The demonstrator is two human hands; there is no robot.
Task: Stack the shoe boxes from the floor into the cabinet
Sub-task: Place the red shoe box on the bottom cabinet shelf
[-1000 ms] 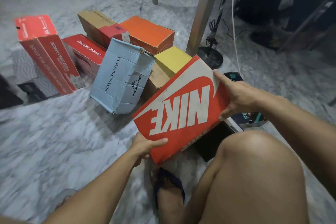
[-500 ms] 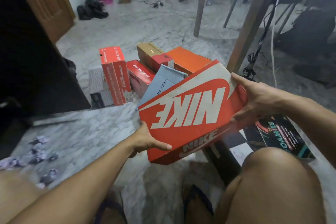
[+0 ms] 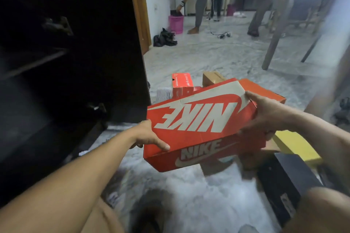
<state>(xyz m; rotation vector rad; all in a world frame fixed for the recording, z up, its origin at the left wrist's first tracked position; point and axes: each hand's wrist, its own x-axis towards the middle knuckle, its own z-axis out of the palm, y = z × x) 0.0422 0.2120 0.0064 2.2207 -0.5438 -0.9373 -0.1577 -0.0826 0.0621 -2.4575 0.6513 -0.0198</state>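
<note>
Left hand [image 3: 149,136] and right hand [image 3: 265,113] each clamp an end of the red Nike shoe box [image 3: 198,125], held in the air. Since a second ago the box has left the floor pile [image 3: 182,82] and swung toward the dark cabinet [image 3: 66,81], now in view at left. Judged: carry under way, shelving next.

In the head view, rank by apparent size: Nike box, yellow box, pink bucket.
1. Nike box, largest, though held nearest the camera.
2. Yellow box, partly hidden.
3. Pink bucket, smallest, but farthest away.
</note>
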